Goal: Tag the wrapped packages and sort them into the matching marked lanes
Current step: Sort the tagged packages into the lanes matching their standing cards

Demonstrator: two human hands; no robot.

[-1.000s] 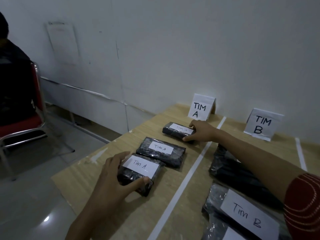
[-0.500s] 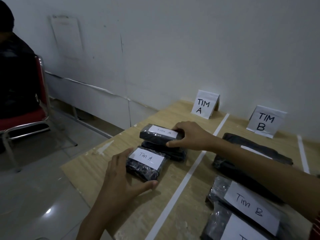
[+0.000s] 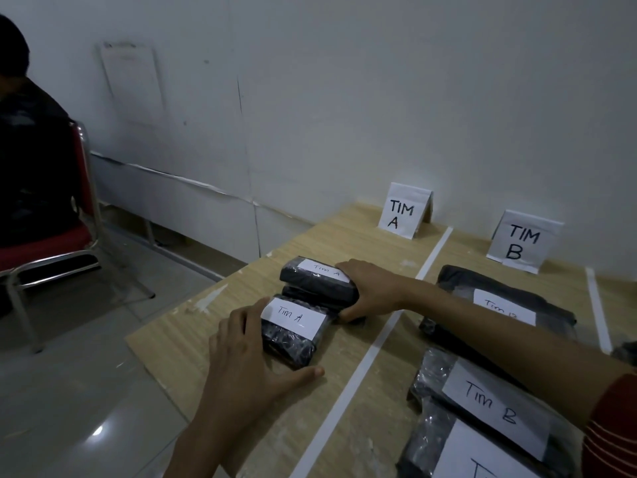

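Where the right hand [image 3: 375, 291] sits: at the right end of a two-high stack in the Tim A lane, fingers over the top and thumb low at the end, curled round the upper package [image 3: 317, 282].
Upper package: black wrap, white tag "Tim A", lying on a lower package [image 3: 320, 305] whose tag is hidden.
Left hand [image 3: 248, 353]: spread wide, fingers straight against the left side of the near package [image 3: 293, 339], thumb laid on the table [image 3: 179, 332] along its near edge; nothing gripped.
Near package: tagged "Tim A", flat on the table, touching the front of the stack.
Lane marks: white tape strip [image 3: 372, 357] between the lanes; folded cards TIM A card [image 3: 405, 212] and TIM B card [image 3: 524, 241] by the wall.
Tim B lane: far Tim B package [image 3: 499, 305], its tag partly behind the forearm; middle Tim B package [image 3: 489, 398], tag legible; nearest one cut by the frame edge.
Background: a person on a red chair [image 3: 51, 243], far left.
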